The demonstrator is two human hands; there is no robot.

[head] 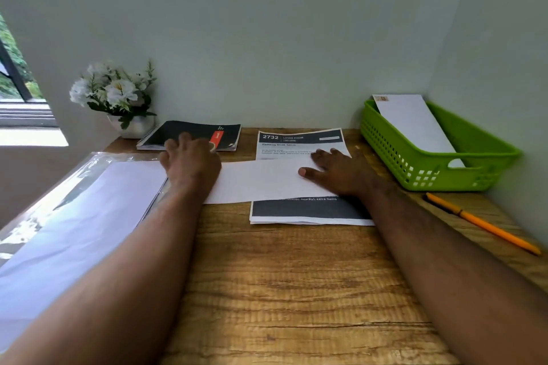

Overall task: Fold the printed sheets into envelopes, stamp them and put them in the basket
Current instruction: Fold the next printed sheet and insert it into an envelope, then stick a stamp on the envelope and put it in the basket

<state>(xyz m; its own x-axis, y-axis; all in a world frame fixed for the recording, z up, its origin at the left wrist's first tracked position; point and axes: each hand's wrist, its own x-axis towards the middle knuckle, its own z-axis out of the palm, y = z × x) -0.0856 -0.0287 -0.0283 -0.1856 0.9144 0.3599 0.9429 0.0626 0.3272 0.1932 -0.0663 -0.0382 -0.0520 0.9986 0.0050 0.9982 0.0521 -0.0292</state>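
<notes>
Wooden desk (296,290) in white-walled corner; green basket (430,169) right, window (17,83) left.

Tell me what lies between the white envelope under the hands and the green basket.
Nothing visible blocks that path. The white envelope lies across the printed sheets, with the right hand flat on its right end. Between it and the green basket there is only bare desk. The pencil lies nearer the person, off that line.

Desk (296,290), far-right corner: 1 basket (474,169) holding 1 envelope (415,124). Far edge: 1 notebook (192,133), 1 printed stack (299,142) under 1 blank envelope (261,181). Far-left corner: 1 flowerpot (133,127). Left edge: 1 envelope pack (74,216). Right edge: 1 pencil (486,225). Hands: 2 – left (192,160), right (341,169).
</notes>
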